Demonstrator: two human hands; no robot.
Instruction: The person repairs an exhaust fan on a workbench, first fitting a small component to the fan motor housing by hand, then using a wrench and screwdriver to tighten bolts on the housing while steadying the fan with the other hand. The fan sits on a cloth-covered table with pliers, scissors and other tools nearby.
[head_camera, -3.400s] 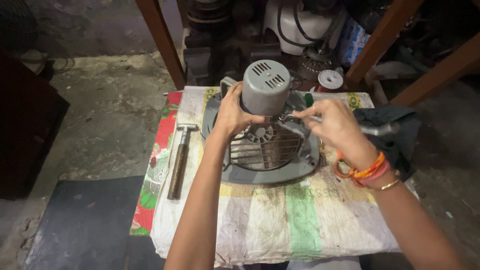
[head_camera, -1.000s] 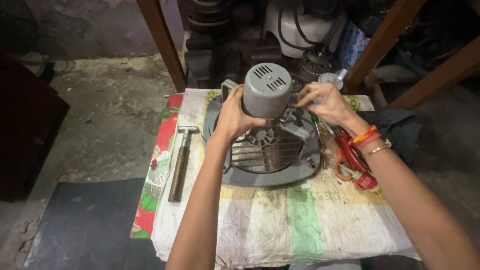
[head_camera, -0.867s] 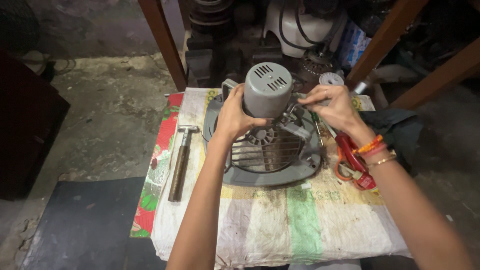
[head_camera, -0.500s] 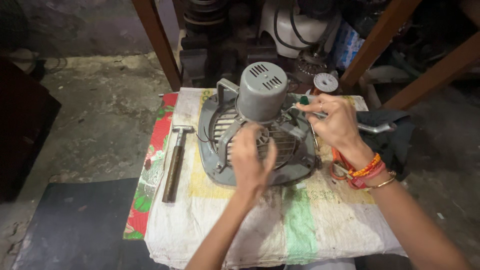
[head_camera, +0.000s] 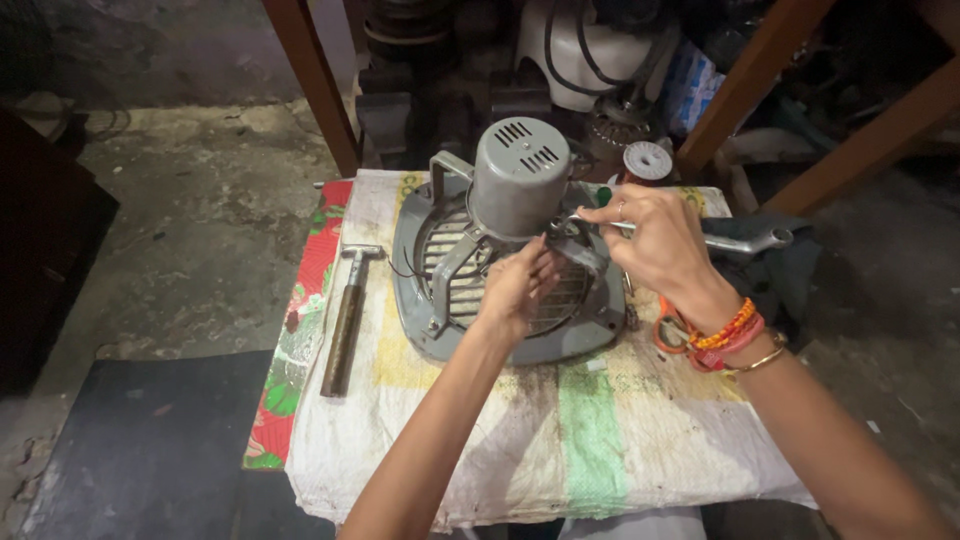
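Note:
A grey exhaust fan (head_camera: 430, 300) lies face down on a cloth-covered stand, its round motor housing (head_camera: 518, 178) pointing up. My left hand (head_camera: 515, 290) reaches in from below, its bunched fingertips touching the fan's bracket arm and grille just under the motor; I cannot tell if they pinch anything. My right hand (head_camera: 660, 245) comes from the right, wearing orange and red bangles. It pinches a thin metal tool (head_camera: 592, 218) whose tip points left at the motor's base.
A hammer (head_camera: 345, 320) lies left of the fan on the sack cloth (head_camera: 600, 440). A metal wrench (head_camera: 745, 240), orange-handled pliers (head_camera: 672, 335) and a white spool (head_camera: 648, 160) sit to the right. Wooden posts (head_camera: 315, 85) and machinery stand behind; a dark mat (head_camera: 140, 440) covers the floor.
My left hand let go of the motor housing and dropped to the bracket below it. My right hand moved back in towards the motor's base with the thin tool.

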